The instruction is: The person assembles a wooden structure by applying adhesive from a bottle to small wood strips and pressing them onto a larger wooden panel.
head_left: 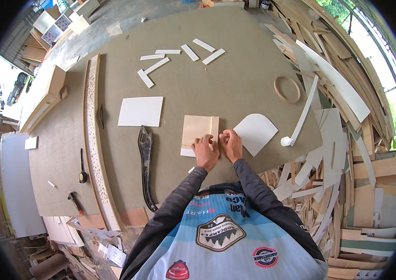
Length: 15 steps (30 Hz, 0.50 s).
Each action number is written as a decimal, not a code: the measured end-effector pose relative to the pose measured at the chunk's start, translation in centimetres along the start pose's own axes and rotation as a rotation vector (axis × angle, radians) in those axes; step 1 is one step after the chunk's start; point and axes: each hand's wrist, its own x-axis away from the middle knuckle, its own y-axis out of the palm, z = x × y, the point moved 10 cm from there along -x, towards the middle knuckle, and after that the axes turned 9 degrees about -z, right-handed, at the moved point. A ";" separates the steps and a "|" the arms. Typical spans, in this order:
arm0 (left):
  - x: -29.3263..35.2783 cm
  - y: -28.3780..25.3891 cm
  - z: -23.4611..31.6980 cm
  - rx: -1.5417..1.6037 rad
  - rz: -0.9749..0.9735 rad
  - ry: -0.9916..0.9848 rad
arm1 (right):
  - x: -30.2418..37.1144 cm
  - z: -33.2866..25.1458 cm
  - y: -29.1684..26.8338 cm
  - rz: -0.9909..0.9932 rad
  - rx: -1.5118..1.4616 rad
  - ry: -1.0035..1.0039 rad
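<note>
In front of me lies a square light wooden panel [197, 126] with a narrow wooden strip [215, 125] along its right side. A white edge [187, 152] shows below the panel. My left hand [206, 153] rests over the panel's lower part, its fingers bent and gripping near the strip. Close beside it, my right hand [232, 146] is closed at the panel's right edge, fingertips pinched; what they hold is hidden. Just right of that hand is a white board with a rounded end [257, 133]. A white rectangular board [141, 111] lies to the left.
Several short white strips [168, 52] lie farther back. A black curved tool [146, 163], a long perforated beam [96, 140], a tape measure [82, 177] and a hammer [75, 203] are left. Rightward are a wooden ring [287, 89], a long white strip [306, 109] and piled offcuts [319, 163].
</note>
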 end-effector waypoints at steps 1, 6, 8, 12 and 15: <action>-0.2 -0.8 -1.4 -0.017 0.073 -0.017 | 0.6 0.4 0.4 -0.032 -0.060 0.008; 1.2 -6.0 -8.4 -0.135 0.298 -0.285 | 2.5 -1.7 2.1 -0.128 0.201 -0.016; 1.7 -6.2 -9.4 -0.097 0.198 -0.328 | 2.1 -2.1 3.0 -0.152 0.221 0.006; 1.6 -5.4 -10.2 0.232 0.115 -0.217 | -0.5 -2.3 2.7 -0.088 0.313 0.014; 1.4 -5.8 -7.8 0.442 0.013 -0.222 | -2.4 -2.1 0.9 -0.032 0.357 -0.022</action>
